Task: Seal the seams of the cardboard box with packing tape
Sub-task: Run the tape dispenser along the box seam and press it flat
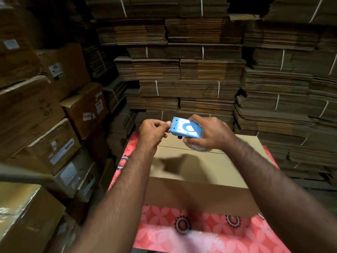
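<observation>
A closed brown cardboard box (197,172) sits on a table with a pink flowered cloth (200,232). Its top flaps meet in a seam that runs left to right under my hands. Above the box's far half my right hand (209,134) grips a blue tape dispenser (186,128) with a roll of clear packing tape (197,147) underneath. My left hand (153,130) is pinched at the dispenser's toothed cutter end, fingertips closed on what looks like the tape's free end; the tape itself is too clear to make out.
Sealed cartons with white labels (54,114) are stacked close on the left. Tall strapped bundles of flat cardboard (191,73) rise behind the table and along the right (291,99). A taped carton (23,218) stands at the near left.
</observation>
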The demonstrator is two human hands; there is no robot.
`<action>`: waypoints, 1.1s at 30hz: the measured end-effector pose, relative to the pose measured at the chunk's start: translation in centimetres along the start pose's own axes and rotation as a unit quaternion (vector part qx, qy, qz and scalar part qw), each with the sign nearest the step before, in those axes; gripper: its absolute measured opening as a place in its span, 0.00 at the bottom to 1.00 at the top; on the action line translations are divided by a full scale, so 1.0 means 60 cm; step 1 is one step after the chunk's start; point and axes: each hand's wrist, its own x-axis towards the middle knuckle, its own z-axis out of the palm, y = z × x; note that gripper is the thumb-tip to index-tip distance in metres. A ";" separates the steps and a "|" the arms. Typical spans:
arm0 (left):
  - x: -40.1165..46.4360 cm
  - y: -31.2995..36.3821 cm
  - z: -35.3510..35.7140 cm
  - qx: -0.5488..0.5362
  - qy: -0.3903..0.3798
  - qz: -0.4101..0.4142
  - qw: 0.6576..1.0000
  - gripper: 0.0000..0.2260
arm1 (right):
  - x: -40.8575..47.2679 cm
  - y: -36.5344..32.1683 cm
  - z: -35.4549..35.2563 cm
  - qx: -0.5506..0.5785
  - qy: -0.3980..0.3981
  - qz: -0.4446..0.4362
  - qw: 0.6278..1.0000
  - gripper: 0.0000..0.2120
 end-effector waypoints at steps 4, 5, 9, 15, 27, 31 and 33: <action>-0.009 0.010 0.025 0.039 0.052 0.029 0.998 0.08 | 0.008 0.025 -0.003 0.019 0.003 -0.034 0.999 0.33; -0.011 0.012 0.030 0.049 0.063 0.033 0.996 0.09 | 0.009 0.032 -0.003 0.027 0.010 -0.043 0.999 0.33; -0.018 0.013 0.043 0.077 0.117 0.037 0.989 0.11 | -0.001 0.075 -0.003 0.027 0.036 -0.073 0.996 0.33; -0.029 -0.006 0.049 0.083 0.132 -0.022 0.988 0.09 | -0.011 0.102 0.007 0.014 -0.012 -0.083 0.996 0.31; 0.011 -0.025 -0.039 0.097 0.209 -0.098 0.968 0.12 | 0.036 0.074 0.044 0.008 -0.040 -0.116 0.992 0.32; 0.038 -0.054 -0.066 0.109 0.172 -0.101 0.974 0.13 | 0.053 0.070 0.046 -0.004 -0.079 -0.112 0.991 0.31; 0.053 -0.066 -0.077 0.104 0.177 -0.091 0.974 0.12 | 0.064 0.055 0.040 0.005 -0.073 -0.114 0.991 0.32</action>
